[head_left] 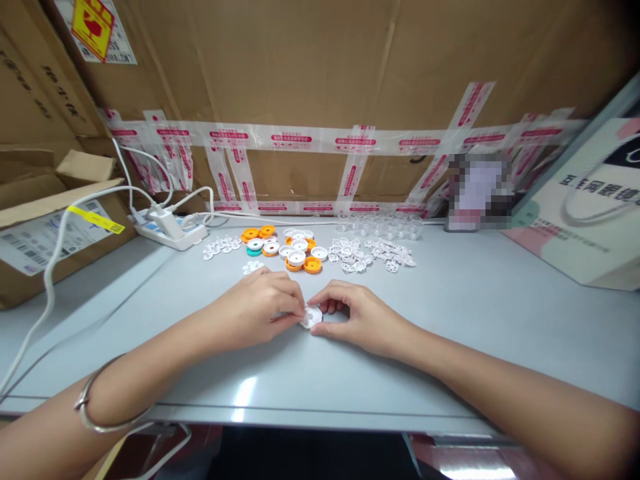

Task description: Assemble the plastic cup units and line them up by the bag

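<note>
A small round white piece point(313, 317) lies between my two hands near the middle of the grey table. My right hand point(363, 319) grips its edge, the thumb at the near side and the index finger at the far side. The fingertips of my left hand point(267, 307) are pinched together at the left edge of the piece; whether they hold a smaller part is too small to tell. Beyond my hands stand orange and white round caps point(313, 265), small white pieces point(223, 247), white lacy cutouts point(350, 253) and clear round cups point(400, 228).
A white power strip point(173, 233) with cables stands at the back left, beside an open cardboard box point(60, 227). Large taped cartons point(300, 67) wall off the back. A phone point(475, 193) leans at the back right, near a printed bag point(585, 207).
</note>
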Action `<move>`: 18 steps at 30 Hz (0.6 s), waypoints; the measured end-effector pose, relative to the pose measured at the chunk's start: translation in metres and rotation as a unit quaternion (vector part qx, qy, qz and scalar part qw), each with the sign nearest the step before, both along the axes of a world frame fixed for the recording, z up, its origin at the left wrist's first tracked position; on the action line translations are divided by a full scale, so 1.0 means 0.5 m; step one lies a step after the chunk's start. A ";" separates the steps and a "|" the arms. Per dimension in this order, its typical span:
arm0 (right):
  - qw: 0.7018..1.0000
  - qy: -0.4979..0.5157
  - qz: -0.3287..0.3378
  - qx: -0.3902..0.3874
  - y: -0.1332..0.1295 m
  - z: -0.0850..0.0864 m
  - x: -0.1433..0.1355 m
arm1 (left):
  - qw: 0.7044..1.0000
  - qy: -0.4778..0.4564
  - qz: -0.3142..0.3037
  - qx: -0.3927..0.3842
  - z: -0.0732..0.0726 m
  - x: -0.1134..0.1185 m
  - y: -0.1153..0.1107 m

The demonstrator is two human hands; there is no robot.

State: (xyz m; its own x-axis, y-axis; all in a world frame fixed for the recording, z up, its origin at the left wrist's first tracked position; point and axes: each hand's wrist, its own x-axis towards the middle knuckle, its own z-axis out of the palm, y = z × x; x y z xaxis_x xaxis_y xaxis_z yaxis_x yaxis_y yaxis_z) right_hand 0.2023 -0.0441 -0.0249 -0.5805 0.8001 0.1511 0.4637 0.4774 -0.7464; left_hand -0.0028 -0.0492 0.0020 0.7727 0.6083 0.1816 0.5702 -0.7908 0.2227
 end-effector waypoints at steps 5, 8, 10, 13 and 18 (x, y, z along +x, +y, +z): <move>1.000 -0.002 0.003 0.000 -0.001 0.002 0.000 | 0.999 -0.027 -0.012 -0.014 0.005 -0.006 0.002; 1.000 -0.004 0.004 0.009 -0.002 0.003 0.000 | 0.996 -0.076 0.000 -0.046 0.010 -0.006 0.004; 1.000 -0.003 0.004 0.015 -0.003 0.002 -0.001 | 0.994 -0.080 0.020 -0.072 0.012 -0.001 0.004; 1.000 -0.004 0.000 0.019 -0.004 0.001 -0.003 | 0.990 -0.062 0.063 -0.107 0.008 0.011 0.007; 1.000 -0.007 -0.002 0.018 -0.008 -0.001 -0.009 | 0.973 -0.044 0.124 -0.192 0.002 0.022 0.021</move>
